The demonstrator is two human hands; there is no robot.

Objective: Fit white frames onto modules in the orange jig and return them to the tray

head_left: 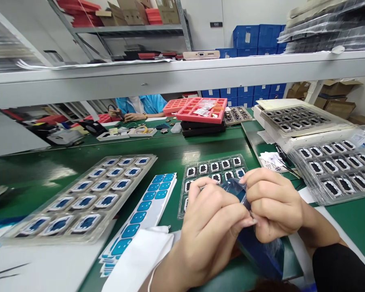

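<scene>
My left hand (211, 225) and my right hand (272, 202) meet in front of me, both with fingers closed in a pinch. Between them is a crinkled, see-through plastic bag (235, 187). Dark blue material (261, 253) hangs below the hands; I cannot tell whether it lies inside the bag. Just behind my hands is a clear tray (182, 209) of white-framed dark parts, partly hidden by my fingers. Left of my left hand are sheets of blue stickers (141, 217) and a folded white cloth or paper (140, 255).
A clear tray of blue-faced parts (101, 168) sits at left, with stacked trays (319, 190) at right. Red trays (200, 117) lie farther back. Across the view runs a white shelf beam (170, 83). Behind it, another person in a blue sleeve (153, 103) works. Tweezers (7, 271) lie lower left.
</scene>
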